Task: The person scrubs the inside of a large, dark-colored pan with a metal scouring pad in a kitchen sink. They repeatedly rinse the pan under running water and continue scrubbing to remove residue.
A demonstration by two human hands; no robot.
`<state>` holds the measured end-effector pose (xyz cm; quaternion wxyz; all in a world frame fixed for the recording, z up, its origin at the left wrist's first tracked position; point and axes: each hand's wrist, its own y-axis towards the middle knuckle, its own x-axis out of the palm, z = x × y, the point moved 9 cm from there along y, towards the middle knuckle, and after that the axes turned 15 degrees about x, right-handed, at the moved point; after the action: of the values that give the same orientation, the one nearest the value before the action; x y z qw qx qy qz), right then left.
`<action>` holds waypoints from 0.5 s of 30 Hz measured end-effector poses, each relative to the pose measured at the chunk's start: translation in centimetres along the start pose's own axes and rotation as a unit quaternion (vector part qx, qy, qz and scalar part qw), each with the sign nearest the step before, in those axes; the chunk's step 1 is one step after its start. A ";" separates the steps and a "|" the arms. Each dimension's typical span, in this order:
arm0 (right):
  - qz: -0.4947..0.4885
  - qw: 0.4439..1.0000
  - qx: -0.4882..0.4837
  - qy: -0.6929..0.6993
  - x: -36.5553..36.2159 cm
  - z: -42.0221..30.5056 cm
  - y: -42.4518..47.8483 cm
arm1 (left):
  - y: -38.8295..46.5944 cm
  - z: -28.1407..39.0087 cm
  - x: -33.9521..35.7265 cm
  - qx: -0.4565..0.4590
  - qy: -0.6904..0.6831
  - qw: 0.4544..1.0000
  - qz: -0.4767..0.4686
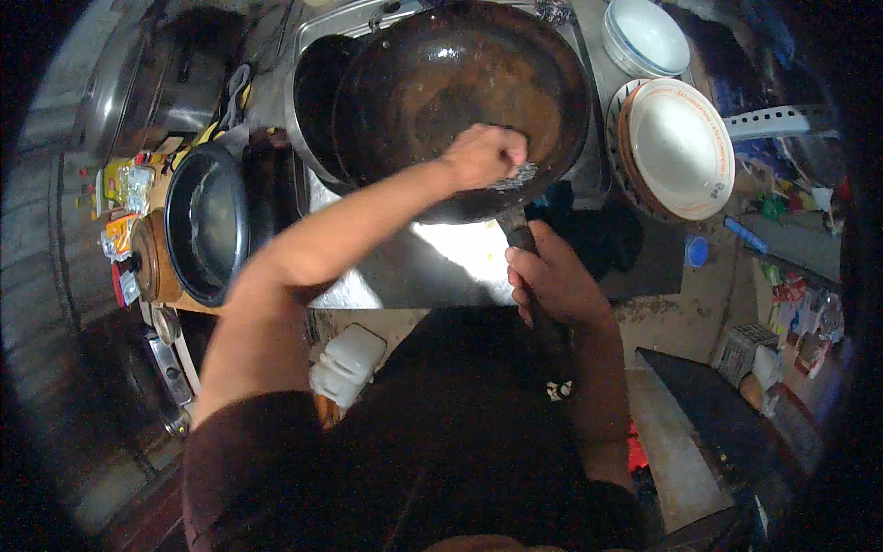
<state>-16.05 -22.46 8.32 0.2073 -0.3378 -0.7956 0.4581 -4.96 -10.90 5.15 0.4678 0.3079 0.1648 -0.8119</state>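
My left hand [485, 156] is closed around a steel wool scrubber [517, 177], pressed to the inner wall of a large wok [476, 76] at the side nearest me. The wok is dark metal with a brown, stained inside and a bright glint of light. My right hand [562, 279] grips the wok's handle [519, 234], which points towards me. Beneath the wok is a stainless steel sink [300, 76], mostly hidden by it. A second dark pan-like vessel [314, 114] shows at the wok's left.
On the right stand stacked white bowls [652, 41] and stacked plates [683, 148]. A blue cap [696, 251] lies below them. To the left are a black basin [207, 224] and a glass lid [148, 259]. A white plastic container [348, 362] sits lower, beyond the counter edge.
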 end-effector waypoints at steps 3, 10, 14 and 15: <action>0.008 0.998 -0.059 -0.007 -0.3 0.5 1.3 | -0.9 0.1 -0.3 -0.001 -0.050 0.998 0.027; -0.027 0.989 0.044 0.137 0.5 -1.9 -2.5 | -9.8 -4.9 -3.7 -0.029 0.132 0.968 -0.212; -0.054 0.989 0.011 0.137 0.9 -0.8 -1.6 | -7.7 -10.0 -10.5 -0.038 0.517 0.847 -0.115; -0.065 0.987 -0.006 0.144 0.6 0.0 -1.0 | -6.5 -10.9 -10.7 -0.104 0.448 0.878 -0.133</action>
<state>-16.78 -22.33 9.21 0.3470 -0.3494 -0.7801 0.3859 -2.83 5.50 3.81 0.2613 0.5632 0.4796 -0.6200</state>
